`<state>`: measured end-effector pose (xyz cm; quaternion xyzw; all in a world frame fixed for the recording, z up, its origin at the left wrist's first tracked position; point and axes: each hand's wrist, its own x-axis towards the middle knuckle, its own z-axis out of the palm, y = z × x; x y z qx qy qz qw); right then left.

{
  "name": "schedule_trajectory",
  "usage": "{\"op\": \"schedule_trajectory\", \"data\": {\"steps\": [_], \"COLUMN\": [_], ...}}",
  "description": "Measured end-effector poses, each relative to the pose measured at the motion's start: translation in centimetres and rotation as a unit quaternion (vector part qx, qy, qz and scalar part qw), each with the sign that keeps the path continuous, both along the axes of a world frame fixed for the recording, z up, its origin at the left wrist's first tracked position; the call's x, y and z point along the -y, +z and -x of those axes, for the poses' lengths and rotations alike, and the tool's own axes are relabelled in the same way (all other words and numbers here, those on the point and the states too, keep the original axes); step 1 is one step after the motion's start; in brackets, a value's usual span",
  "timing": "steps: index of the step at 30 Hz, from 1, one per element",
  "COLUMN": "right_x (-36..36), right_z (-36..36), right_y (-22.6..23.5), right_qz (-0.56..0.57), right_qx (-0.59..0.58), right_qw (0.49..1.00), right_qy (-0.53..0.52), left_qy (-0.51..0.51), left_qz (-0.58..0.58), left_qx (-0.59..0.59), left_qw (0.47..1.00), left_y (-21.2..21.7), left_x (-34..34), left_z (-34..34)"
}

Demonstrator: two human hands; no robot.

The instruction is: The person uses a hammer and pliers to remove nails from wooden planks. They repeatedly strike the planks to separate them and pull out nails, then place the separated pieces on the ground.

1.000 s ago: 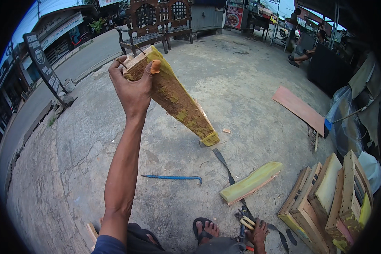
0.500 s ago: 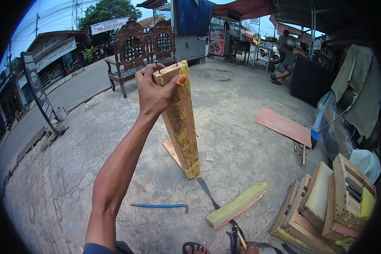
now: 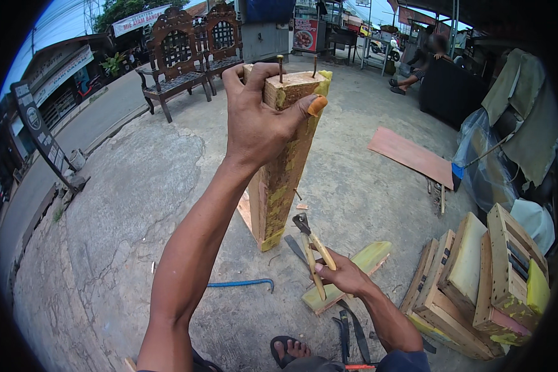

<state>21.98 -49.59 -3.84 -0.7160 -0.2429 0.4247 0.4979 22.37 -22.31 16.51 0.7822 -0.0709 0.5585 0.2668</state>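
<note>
My left hand [image 3: 257, 121] is clamped over the top end of an upright wooden frame [image 3: 282, 167] with yellow patches. Two nails [image 3: 281, 69] stick up from that end, beside my fingers; another pokes out lower on its side. A piece of orange covering wraps my left thumb tip. Below and to the right, my right hand [image 3: 341, 274] grips pincers [image 3: 322, 250] by their pale yellowish handles. The dark jaws point up toward the frame's lower part, apart from it. Under my right hand lies a yellow-green padded board [image 3: 371, 253].
A blue pry bar [image 3: 242, 284] lies on the concrete near my left forearm. Several wooden frames [image 3: 437, 297] are stacked at the right. Farther off are a pinkish board [image 3: 412, 158], a carved bench [image 3: 189, 62] and a seated person [image 3: 418, 62]. Dark tools lie near my foot [image 3: 291, 350].
My right hand has risen from the bottom edge with the pincers. The frame's top, still in my left hand, now appears farther right and tilted that way; the whole view has shifted.
</note>
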Motion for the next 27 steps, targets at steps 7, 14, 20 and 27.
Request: {"op": "schedule_trajectory", "data": {"steps": [7,14,20,27], "right_x": [-1.4,-2.2,-5.2,-12.9], "right_z": [-3.6,-3.5,-1.7,-1.1], "right_y": [6.0,8.7,7.4,-8.1], "right_qz": [0.087,0.118,0.157,-0.171], "right_qx": [0.074,0.132,0.174,0.323], "right_qw": [0.992,0.980,0.970,0.926], "right_qy": [0.053,0.086,0.063,-0.092], "left_qy": [-0.079,-0.099,-0.109,-0.224], "left_qz": [0.036,0.050,0.080,0.142], "left_qx": [0.026,0.025,0.000,-0.006], "left_qw": [0.996,0.993,0.991,0.964], "left_y": [-0.6,-0.5,-1.1,-0.6], "left_x": [-2.2,-2.7,-5.3,-9.3], "left_z": [1.1,1.8,2.5,4.6]}}
